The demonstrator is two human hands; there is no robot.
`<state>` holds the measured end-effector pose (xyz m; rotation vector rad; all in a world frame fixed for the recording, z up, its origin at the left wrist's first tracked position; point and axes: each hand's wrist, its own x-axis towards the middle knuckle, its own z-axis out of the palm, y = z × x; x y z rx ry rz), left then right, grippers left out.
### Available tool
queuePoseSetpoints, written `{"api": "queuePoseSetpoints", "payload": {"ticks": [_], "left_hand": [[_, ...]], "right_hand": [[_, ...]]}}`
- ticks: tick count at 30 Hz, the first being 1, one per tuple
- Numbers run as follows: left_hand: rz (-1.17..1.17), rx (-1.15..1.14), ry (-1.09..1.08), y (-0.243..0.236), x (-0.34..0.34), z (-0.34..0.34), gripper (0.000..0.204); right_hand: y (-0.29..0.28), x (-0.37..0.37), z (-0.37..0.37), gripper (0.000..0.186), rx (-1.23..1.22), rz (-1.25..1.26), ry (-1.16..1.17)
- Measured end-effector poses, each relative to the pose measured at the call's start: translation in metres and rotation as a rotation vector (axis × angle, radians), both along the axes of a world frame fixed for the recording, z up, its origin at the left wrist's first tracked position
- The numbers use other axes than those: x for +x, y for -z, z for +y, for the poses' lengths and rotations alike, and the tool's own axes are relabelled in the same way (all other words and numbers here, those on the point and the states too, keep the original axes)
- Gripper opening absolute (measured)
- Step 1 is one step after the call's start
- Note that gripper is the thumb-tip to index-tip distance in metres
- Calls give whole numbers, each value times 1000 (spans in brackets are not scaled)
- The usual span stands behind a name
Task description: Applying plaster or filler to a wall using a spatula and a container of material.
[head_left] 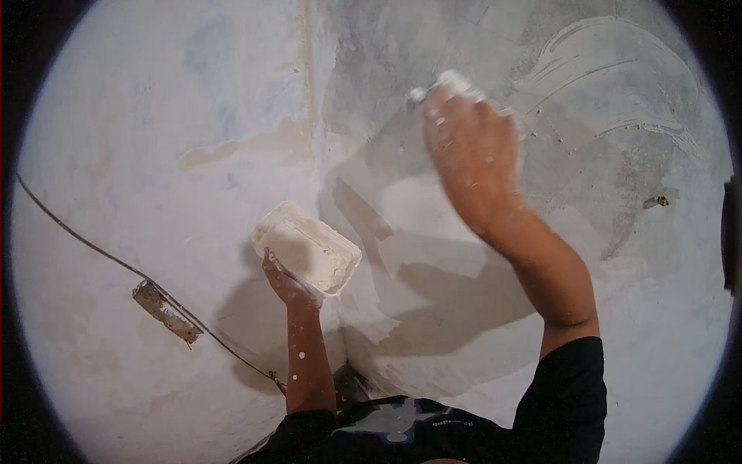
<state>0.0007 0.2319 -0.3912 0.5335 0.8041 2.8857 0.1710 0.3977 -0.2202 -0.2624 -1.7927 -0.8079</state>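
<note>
My left hand (284,283) holds a rectangular, pale tub (352,267) from below and its near side, with a thumb against it. The tub tilts toward me, and creamy white putty (297,249) coats its inside. My right hand (471,139) is raised higher, in front of the grey part of the right wall (386,69). Its fingers are closed and smeared with white. White putty (454,82) shows at the knuckles, but whatever the hand grips is hidden and blurred. Specks of putty dot both hands and my left forearm.
Curved putty strokes (610,66) cover the upper right wall. A small stub (657,202) sticks out lower down. On the left wall a dark cable (100,247) runs slantwise past a recessed box (166,312). Both walls meet in a corner (317,139) ahead of me.
</note>
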Motion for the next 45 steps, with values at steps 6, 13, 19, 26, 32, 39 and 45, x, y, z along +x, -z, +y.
{"api": "queuePoseSetpoints", "payload": {"ticks": [6, 13, 19, 26, 32, 39, 45], "left_hand": [[-119, -85, 46, 2, -7, 16, 59], [13, 62, 136, 15, -26, 18, 59], [-208, 121, 238, -7, -10, 18, 63], [-97, 90, 352, 9, -26, 21, 69], [-23, 152, 435, 19, -28, 29, 65], [-44, 112, 287, 12, -26, 31, 60], [-16, 151, 342, 28, -34, 15, 63]], "right_hand": [[52, -22, 11, 35, 201, -69, 376], [120, -42, -21, 26, -347, -695, -166], [23, 21, -30, 32, -301, -254, 110], [-33, 52, -19, 31, 103, 183, 382], [95, -16, -28, 42, 44, -61, 201], [186, -18, -33, 21, -415, -528, -79], [35, 42, -41, 14, -403, -115, 209]]}}
